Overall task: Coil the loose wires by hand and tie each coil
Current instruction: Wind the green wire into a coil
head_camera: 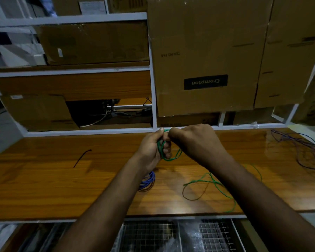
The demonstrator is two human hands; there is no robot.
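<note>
My left hand [153,148] grips a small coil of green wire [173,157] above the far middle of the wooden table [62,179]. My right hand [195,140] pinches the same green wire at the top of the coil, right beside the left thumb. The wire's loose tail [215,184] runs down and lies in loops on the table under my right forearm. A wound blue coil [147,180] lies on the table under my left wrist. A black tie [82,158] lies to the left.
A loose tangle of blue-purple wire [304,151] lies at the table's far right. Cardboard boxes [207,57] and a white shelf frame [91,132] stand just behind the table. Wire-mesh trays [153,235] sit below the front edge.
</note>
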